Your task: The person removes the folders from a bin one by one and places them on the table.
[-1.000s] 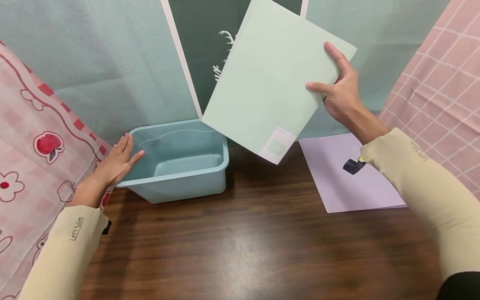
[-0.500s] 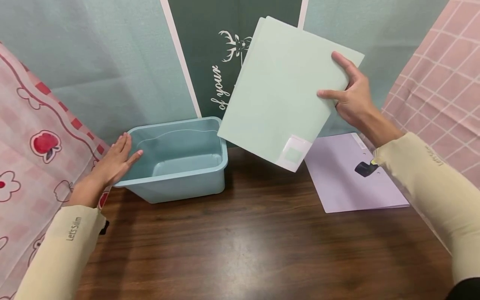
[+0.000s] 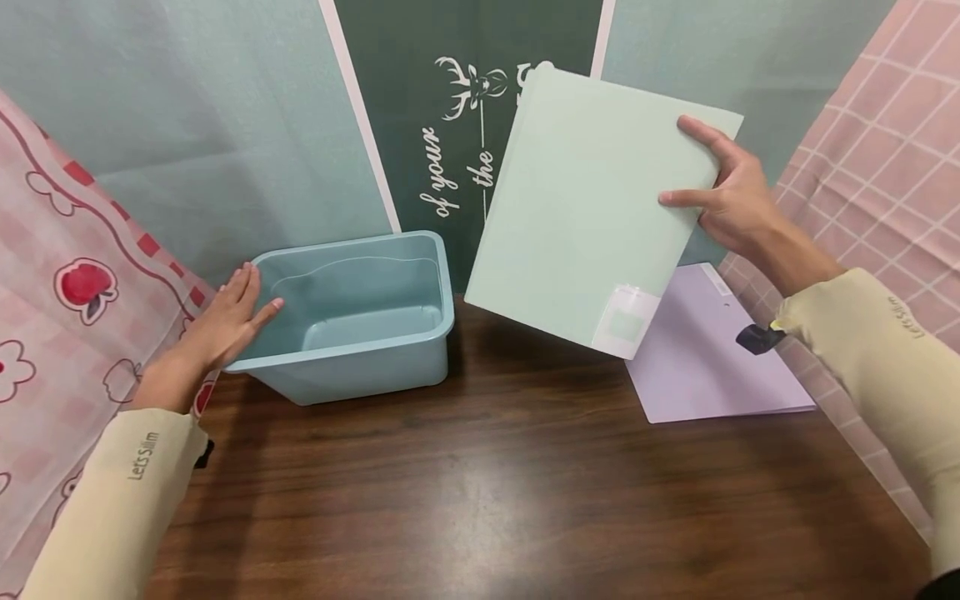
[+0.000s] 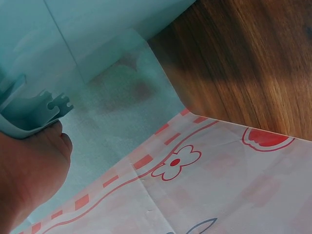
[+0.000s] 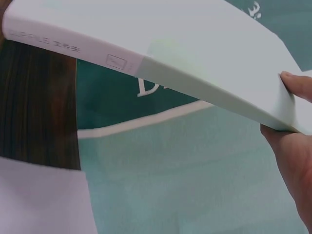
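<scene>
My right hand (image 3: 738, 196) grips a pale green clip file folder (image 3: 592, 208) by its right side, thumb and a finger spread on the near cover. The folder is tilted in the air, its lower corner overlapping a purple folder (image 3: 720, 358) on the table. In the right wrist view the green folder's spine (image 5: 97, 51) shows a printed label. My left hand (image 3: 228, 321) rests with straight fingers on the left rim of a blue plastic bin (image 3: 360, 342). The bin stands on the table, and its visible inside holds nothing.
A dark wood table (image 3: 465, 492) lies below. A blue-green cloth (image 3: 225, 125) with a dark panel hangs at the back. An apple-print cloth (image 3: 82, 283) closes the left side, and a pink checked cloth (image 3: 892, 167) the right.
The green folder in my right hand has moved right and down, away from the bin and over the purple folder. My left hand has stayed on the bin's rim.
</scene>
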{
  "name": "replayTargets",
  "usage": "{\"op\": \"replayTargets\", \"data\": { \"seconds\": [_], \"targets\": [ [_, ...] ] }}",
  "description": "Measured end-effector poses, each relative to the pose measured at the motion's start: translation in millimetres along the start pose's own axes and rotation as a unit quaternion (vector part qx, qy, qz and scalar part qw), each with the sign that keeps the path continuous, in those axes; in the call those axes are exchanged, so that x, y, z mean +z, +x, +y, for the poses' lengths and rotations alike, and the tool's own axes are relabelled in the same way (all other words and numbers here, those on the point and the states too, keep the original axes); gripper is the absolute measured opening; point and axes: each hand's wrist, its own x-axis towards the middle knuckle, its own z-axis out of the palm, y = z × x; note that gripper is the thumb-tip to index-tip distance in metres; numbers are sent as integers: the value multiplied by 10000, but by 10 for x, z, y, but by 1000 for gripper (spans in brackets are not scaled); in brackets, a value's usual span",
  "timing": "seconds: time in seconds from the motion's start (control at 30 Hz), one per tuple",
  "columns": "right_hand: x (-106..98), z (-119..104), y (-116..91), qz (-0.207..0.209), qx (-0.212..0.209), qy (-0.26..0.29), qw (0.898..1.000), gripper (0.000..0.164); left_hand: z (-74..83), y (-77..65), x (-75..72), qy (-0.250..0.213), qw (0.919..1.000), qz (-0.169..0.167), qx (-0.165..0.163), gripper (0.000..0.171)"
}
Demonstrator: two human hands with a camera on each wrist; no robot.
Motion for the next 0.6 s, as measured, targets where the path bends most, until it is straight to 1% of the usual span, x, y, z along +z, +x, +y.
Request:
{"op": "replayTargets", "data": {
  "seconds": [0.13,0.2,0.3,0.37,0.43,0.5,0.6],
  "targets": [
    [-79,51,-5,-146,350,-543,9978,102,1,-14,-8,5,10000,2,-23,86],
    [-102,92,-6,-209,468,-843,9951,101,3,-20,-5,-5,10000,18,-14,86],
    [-126,158,-5,-323,636,-1106,9913,100,8,-26,6,-18,10000,58,12,86],
    [-134,201,-4,-373,734,-1385,9869,100,11,-27,14,-24,10000,84,25,85],
    [-137,248,3,-420,852,-1796,9791,100,14,-27,21,-31,9999,108,32,85],
    [-135,305,16,-463,952,-2328,9668,100,15,-27,26,-29,9999,127,40,85],
    [-131,413,29,-563,1134,-2819,9510,100,18,-34,30,-30,9999,140,37,85]
  ]
}}
